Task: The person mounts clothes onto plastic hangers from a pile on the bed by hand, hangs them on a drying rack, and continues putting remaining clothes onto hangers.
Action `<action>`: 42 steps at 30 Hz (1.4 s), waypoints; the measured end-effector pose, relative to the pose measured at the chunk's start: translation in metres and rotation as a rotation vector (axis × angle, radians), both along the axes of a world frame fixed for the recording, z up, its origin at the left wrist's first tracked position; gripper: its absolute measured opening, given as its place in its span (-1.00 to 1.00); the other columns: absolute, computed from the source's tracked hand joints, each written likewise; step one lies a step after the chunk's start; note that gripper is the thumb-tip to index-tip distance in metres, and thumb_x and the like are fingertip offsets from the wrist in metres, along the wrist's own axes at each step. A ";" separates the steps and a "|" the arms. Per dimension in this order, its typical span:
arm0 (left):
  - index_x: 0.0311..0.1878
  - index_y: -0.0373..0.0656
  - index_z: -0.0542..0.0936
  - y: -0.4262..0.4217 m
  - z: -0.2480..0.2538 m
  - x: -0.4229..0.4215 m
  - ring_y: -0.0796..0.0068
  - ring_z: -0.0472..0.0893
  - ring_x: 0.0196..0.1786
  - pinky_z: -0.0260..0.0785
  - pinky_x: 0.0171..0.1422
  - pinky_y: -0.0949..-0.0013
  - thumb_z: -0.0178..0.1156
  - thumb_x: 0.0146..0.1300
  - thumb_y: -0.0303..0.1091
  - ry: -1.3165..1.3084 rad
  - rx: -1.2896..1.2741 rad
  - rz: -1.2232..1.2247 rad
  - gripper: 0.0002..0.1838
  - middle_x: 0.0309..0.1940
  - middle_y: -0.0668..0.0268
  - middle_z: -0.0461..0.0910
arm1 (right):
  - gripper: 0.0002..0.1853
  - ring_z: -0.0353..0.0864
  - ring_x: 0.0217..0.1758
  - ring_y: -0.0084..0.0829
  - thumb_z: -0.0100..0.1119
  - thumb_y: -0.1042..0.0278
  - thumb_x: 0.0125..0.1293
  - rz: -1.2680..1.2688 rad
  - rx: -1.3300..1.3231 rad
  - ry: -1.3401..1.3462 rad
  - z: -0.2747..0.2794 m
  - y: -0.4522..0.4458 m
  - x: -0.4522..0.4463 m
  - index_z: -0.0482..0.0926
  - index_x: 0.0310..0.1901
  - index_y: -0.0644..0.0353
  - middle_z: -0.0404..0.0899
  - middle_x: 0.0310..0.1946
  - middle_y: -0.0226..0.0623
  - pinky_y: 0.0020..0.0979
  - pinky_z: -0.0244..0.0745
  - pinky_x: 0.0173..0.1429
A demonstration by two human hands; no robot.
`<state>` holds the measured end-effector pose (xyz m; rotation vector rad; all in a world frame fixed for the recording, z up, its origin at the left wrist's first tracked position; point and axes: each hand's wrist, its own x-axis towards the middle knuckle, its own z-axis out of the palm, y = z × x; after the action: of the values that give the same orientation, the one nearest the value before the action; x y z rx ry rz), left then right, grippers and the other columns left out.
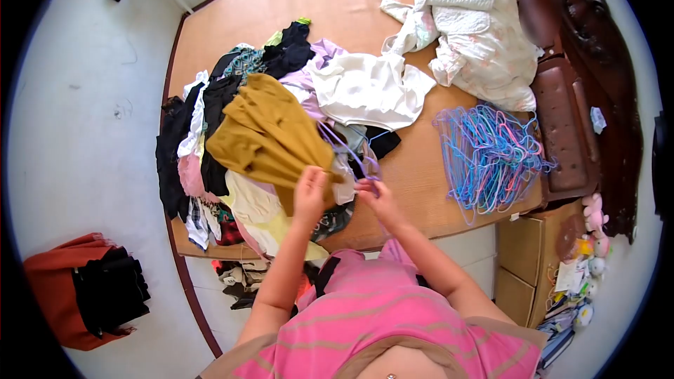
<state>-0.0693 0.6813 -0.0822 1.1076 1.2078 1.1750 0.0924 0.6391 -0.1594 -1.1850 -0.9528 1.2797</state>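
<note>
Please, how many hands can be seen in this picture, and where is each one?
2. The left hand grips the near end of the mustard garment; the right hand, to its right, holds a purple hanger. No other hand shows.

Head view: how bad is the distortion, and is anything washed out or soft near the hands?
Head view: strong wide-angle bowing, with the table's edges curved and the corners black; head view: lighting bright, the white garment pale with faint folds; head view: left hand and right hand readable, finger edges slightly soft.
</note>
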 end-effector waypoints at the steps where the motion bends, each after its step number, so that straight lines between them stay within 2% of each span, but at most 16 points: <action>1: -0.24 -0.13 0.42 -0.019 0.015 0.019 0.81 0.26 -0.42 0.12 -0.36 0.64 0.02 0.41 -0.37 -0.053 0.003 -0.059 -0.91 -0.46 0.56 0.33 | -0.76 0.52 -0.44 -0.59 0.21 0.22 0.30 0.000 0.008 -0.005 0.015 0.001 -0.002 0.57 -0.12 0.18 0.60 -0.42 -0.45 -0.48 0.46 -0.31; 3: -0.23 -0.13 0.40 -0.053 0.042 0.038 0.80 0.25 -0.35 0.11 -0.27 0.66 0.00 0.43 -0.35 -0.259 -0.189 -0.195 -0.90 -0.41 0.57 0.32 | -0.78 0.47 -0.44 -0.66 0.22 0.28 0.29 0.238 -0.427 0.388 0.071 0.002 0.004 0.54 -0.10 0.19 0.57 -0.39 -0.48 -0.56 0.41 -0.34; 5: -0.19 -0.12 0.40 -0.065 0.044 0.039 0.80 0.33 -0.31 0.19 -0.21 0.67 0.00 0.43 -0.36 -0.264 -0.132 -0.228 -0.92 -0.38 0.55 0.38 | -0.84 0.43 -0.45 -0.73 0.24 0.33 0.27 0.208 -0.395 0.418 0.103 -0.003 0.010 0.55 -0.16 0.15 0.54 -0.43 -0.54 -0.63 0.34 -0.35; 13: -0.23 -0.10 0.43 -0.091 0.092 0.039 0.84 0.30 -0.42 0.16 -0.35 0.65 0.00 0.44 -0.29 -0.543 -0.331 -0.224 -0.87 -0.45 0.60 0.37 | -0.93 0.43 -0.39 -0.69 0.13 0.56 0.24 -0.253 0.207 -0.379 0.185 -0.022 0.070 0.52 -0.24 0.29 0.51 -0.47 -0.51 -0.63 0.34 -0.27; 15: -0.22 -0.11 0.43 -0.098 0.079 0.038 0.84 0.33 -0.43 0.19 -0.36 0.64 0.00 0.44 -0.28 -0.537 -0.323 -0.292 -0.86 -0.44 0.58 0.41 | -0.89 0.38 -0.39 -0.72 0.27 0.43 0.25 -0.309 0.217 -0.346 0.198 -0.028 0.079 0.52 -0.27 0.21 0.49 -0.45 -0.55 -0.62 0.31 -0.27; 18: -0.06 -0.17 0.44 -0.099 0.071 0.035 0.73 0.47 -0.44 0.29 -0.38 0.56 0.10 0.36 -0.11 0.129 -0.177 -0.537 -0.69 -0.49 0.44 0.50 | -0.92 0.40 -0.37 -0.73 0.21 0.52 0.23 -0.264 0.331 -0.492 0.222 -0.039 0.088 0.50 -0.28 0.22 0.50 -0.45 -0.51 -0.66 0.32 -0.26; 19: -0.06 -0.17 0.44 -0.098 0.084 0.037 0.73 0.47 -0.44 0.29 -0.38 0.56 0.10 0.36 -0.11 0.126 -0.176 -0.541 -0.69 -0.49 0.44 0.50 | -0.92 0.40 -0.37 -0.73 0.21 0.52 0.23 -0.267 0.330 -0.496 0.225 -0.045 0.086 0.50 -0.28 0.22 0.50 -0.45 -0.51 -0.66 0.32 -0.26; 21: 0.02 -0.18 0.43 -0.091 0.107 0.050 0.44 0.59 -0.41 0.37 -0.31 0.38 0.20 0.24 0.01 0.471 -0.250 -0.628 -0.52 -0.50 0.28 0.55 | -0.94 0.43 -0.37 -0.72 0.19 0.52 0.23 -0.094 0.241 -0.305 0.233 -0.060 0.077 0.49 -0.30 0.23 0.50 -0.46 -0.48 -0.67 0.33 -0.27; 22: 0.09 -0.13 0.42 -0.088 0.107 0.059 0.14 0.63 -0.29 0.41 -0.20 0.21 0.24 0.16 -0.02 0.622 -0.053 -0.532 -0.47 -0.46 0.15 0.58 | -0.93 0.44 -0.38 -0.70 0.21 0.53 0.22 -0.047 0.207 -0.340 0.238 -0.067 0.073 0.49 -0.31 0.24 0.50 -0.46 -0.47 -0.65 0.34 -0.31; 27: 0.07 -0.11 0.49 -0.067 0.059 0.093 -0.02 0.60 -0.20 0.43 -0.10 0.15 0.17 0.10 -0.29 0.569 0.252 -0.456 -0.59 -0.37 0.05 0.61 | -0.89 0.48 -0.39 -0.62 0.27 0.55 0.17 0.135 0.288 -0.428 0.239 -0.079 0.072 0.52 -0.31 0.25 0.50 -0.48 -0.44 -0.60 0.39 -0.30; 29: -0.09 -0.20 0.58 -0.061 0.046 0.096 0.18 0.63 -0.18 0.42 -0.08 0.31 0.10 0.13 -0.41 0.418 0.178 -0.534 -0.73 -0.30 0.07 0.63 | -0.88 0.50 -0.37 -0.59 0.30 0.54 0.15 0.100 0.425 -0.489 0.230 -0.079 0.082 0.53 -0.30 0.26 0.50 -0.48 -0.43 -0.59 0.40 -0.25; 30: -0.23 -0.22 0.64 -0.065 0.078 0.095 -0.08 0.60 -0.21 0.44 -0.14 0.15 0.06 0.11 -0.44 0.437 0.107 -0.411 -0.79 -0.32 -0.02 0.63 | -0.89 0.49 -0.36 -0.62 0.28 0.55 0.16 0.053 0.354 -0.536 0.237 -0.081 0.088 0.54 -0.29 0.25 0.50 -0.48 -0.45 -0.59 0.40 -0.24; 33: -0.16 -0.28 0.62 -0.050 0.023 0.069 0.37 0.66 -0.31 0.44 -0.22 0.33 0.04 0.22 -0.41 0.235 0.046 -0.307 -0.77 -0.37 0.15 0.67 | -0.95 0.50 -0.40 -0.66 0.19 0.54 0.21 -0.267 0.128 -0.497 0.218 -0.085 0.118 0.57 -0.29 0.31 0.53 -0.49 -0.39 -0.58 0.39 -0.33; 35: -0.11 -0.31 0.60 -0.046 0.061 0.048 0.54 0.60 -0.35 0.43 -0.24 0.42 0.00 0.34 -0.39 -0.479 -0.345 -0.263 -0.76 -0.32 0.32 0.67 | -0.96 0.44 -0.44 -0.69 0.19 0.54 0.22 -0.272 0.140 -0.502 0.194 -0.093 0.141 0.57 -0.30 0.29 0.49 -0.53 -0.43 -0.59 0.34 -0.36; 39: -0.05 -0.28 0.54 -0.041 0.069 0.050 0.68 0.49 -0.24 0.35 -0.10 0.58 -0.04 0.45 -0.23 -0.311 -0.202 -0.004 -0.70 -0.28 0.42 0.58 | -0.96 0.31 -0.49 -0.73 0.15 0.53 0.25 -0.281 0.172 -0.738 0.188 -0.116 0.156 0.56 -0.29 0.26 0.39 -0.57 -0.52 -0.61 0.20 -0.43; 42: -0.13 -0.25 0.52 -0.037 0.064 0.044 0.70 0.42 -0.26 0.29 -0.11 0.56 -0.06 0.47 -0.19 -0.291 -0.177 0.007 -0.69 -0.32 0.45 0.52 | -0.88 0.26 -0.49 -0.73 0.06 0.44 0.36 -0.254 0.044 -0.566 0.197 -0.142 0.156 0.57 -0.20 0.27 0.44 -0.46 -0.54 -0.61 0.17 -0.43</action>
<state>-0.0257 0.6443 -0.0180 0.7706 1.0668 1.1646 0.2487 0.4974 0.0373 -1.6164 -1.1769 0.7245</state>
